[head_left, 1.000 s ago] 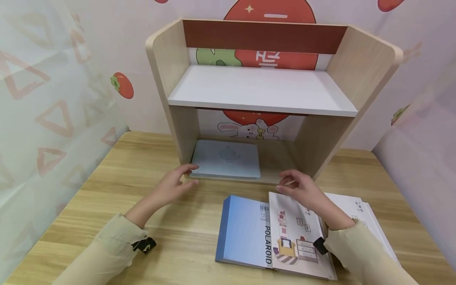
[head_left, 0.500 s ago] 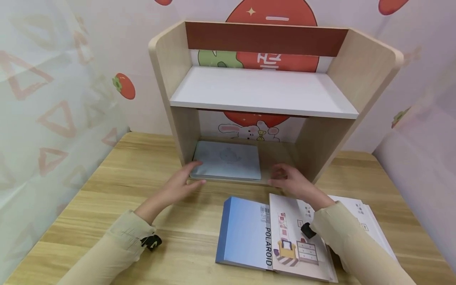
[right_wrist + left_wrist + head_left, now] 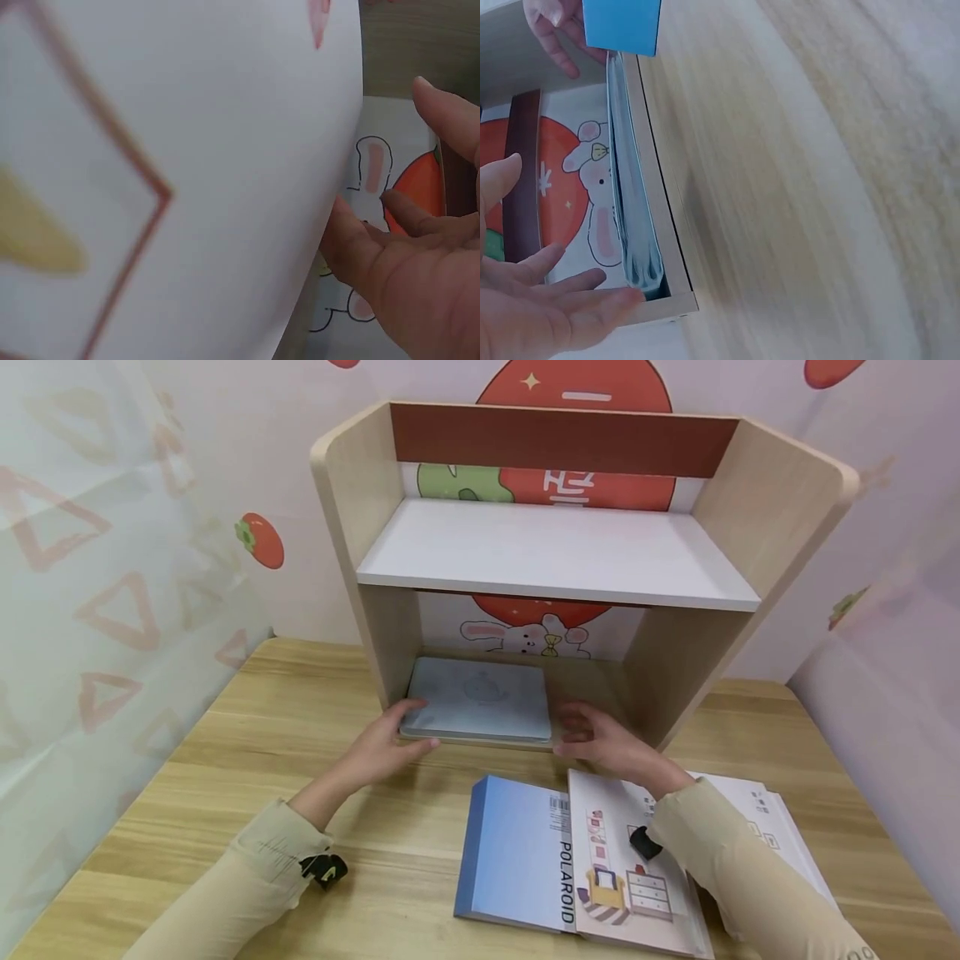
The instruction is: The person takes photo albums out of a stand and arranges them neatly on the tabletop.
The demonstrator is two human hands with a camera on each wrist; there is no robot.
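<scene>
A pale blue book with a faint cover drawing lies flat on the lower shelf of a small desktop bookshelf. My left hand is at its front left corner, index finger over the cover edge and thumb below, in front. In the left wrist view, that hand's spread fingers are beside the book's page edges; firm contact cannot be told. My right hand is by the book's right edge, its fingers loosely bent. In the right wrist view this hand holds nothing visible.
A blue book marked POLAROID lies on the wooden table before the shelf. Beside it, under my right forearm, are a white illustrated book and more white books. The upper white shelf stands above the hands.
My right hand has moved left and slightly forward to the pale blue book's right side. The left hand has shifted slightly right at the book's corner. The book has stayed put.
</scene>
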